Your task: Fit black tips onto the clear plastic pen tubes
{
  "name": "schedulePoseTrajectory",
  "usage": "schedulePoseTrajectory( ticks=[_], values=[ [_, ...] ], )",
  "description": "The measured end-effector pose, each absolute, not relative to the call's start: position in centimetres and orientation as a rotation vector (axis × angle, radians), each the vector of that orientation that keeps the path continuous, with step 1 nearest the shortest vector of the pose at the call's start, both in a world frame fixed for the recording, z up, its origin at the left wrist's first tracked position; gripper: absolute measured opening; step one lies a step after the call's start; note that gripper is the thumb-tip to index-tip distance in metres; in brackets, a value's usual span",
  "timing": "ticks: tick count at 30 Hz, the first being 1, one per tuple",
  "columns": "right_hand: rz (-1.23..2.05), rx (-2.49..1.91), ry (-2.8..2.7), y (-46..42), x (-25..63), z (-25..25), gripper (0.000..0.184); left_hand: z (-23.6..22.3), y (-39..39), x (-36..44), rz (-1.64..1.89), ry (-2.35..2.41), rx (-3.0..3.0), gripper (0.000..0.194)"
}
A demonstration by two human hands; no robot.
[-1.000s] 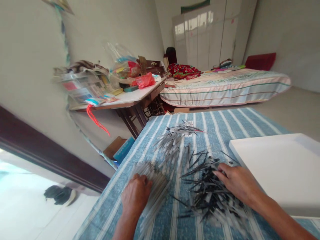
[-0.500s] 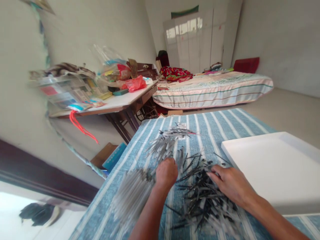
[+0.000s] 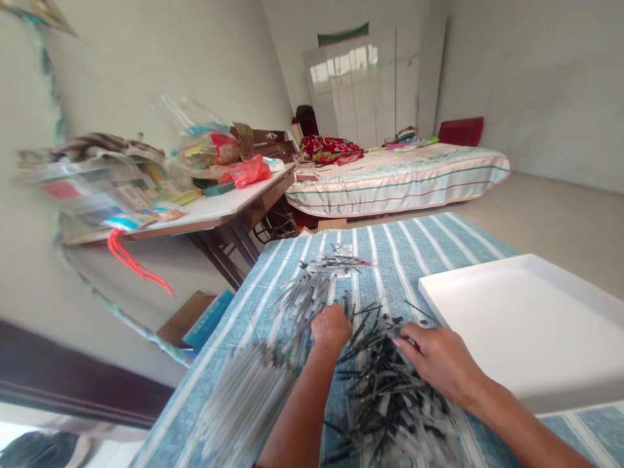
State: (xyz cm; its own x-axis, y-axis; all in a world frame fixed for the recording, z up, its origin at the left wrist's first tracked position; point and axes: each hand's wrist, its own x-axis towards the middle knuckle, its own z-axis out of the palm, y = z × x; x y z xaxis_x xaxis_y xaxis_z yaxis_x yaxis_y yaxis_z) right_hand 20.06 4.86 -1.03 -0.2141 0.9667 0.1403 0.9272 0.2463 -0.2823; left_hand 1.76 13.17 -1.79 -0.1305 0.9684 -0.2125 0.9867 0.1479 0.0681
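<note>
Dark thin sticks point(image 3: 385, 396) lie loose and crossed, beside and below your right hand point(image 3: 439, 357), whose thumb and forefinger come together at their far edge; whether they pinch one, I cannot tell. Your left hand point(image 3: 331, 328) curls, its fingertips hidden. Pale sticks point(image 3: 246, 396) lie nearly parallel left of your left forearm, probably to keep them unmixed.

No text, label, brand, number or sign can be read on anything in view.

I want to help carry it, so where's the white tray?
In the head view, the white tray lies on the striped cloth at the right side, just right of the right hand.
</note>
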Motion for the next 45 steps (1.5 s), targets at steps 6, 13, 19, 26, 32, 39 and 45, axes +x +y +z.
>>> schedulePoseTrajectory(
  ticks=[6, 13, 19, 26, 32, 39, 45],
  values=[
    [0.356, -1.695, -2.096, 4.8, 20.2, -1.1, 0.027, 0.3, 8.8, 1.6, 0.097, 2.189, 2.066, 0.017],
    [0.849, -1.402, -1.832, 4.5, 19.8, -0.3, 0.040, 0.7, 1.0, 1.8, 0.516, 1.638, 2.052, 0.011],
    [1.284, -1.298, -1.777, 4.2, 19.7, -0.9, 0.041, -0.6, -0.1, 1.0, 0.671, 1.473, 1.960, 0.010],
    [1.579, -1.156, -1.752, 4.2, 20.4, -1.6, 0.032, -0.5, -0.1, 0.4, 0.639, 1.381, 1.889, 0.012],
    [1.649, -1.082, -1.711, 4.3, 20.5, -1.0, 0.020, -0.3, 0.2, -0.1, 0.570, 1.377, 1.793, 0.012],
    [1.674, -1.117, -1.718, 4.2, 20.3, -1.7, 0.021, -0.9, 0.1, -0.1, 0.540, 1.404, 1.744, 0.010],
    [1.588, -1.226, -1.795, 4.2, 20.3, -1.9, 0.035, -0.7, 0.2, -0.2, 0.544, 1.415, 1.717, 0.011]
  ],
)
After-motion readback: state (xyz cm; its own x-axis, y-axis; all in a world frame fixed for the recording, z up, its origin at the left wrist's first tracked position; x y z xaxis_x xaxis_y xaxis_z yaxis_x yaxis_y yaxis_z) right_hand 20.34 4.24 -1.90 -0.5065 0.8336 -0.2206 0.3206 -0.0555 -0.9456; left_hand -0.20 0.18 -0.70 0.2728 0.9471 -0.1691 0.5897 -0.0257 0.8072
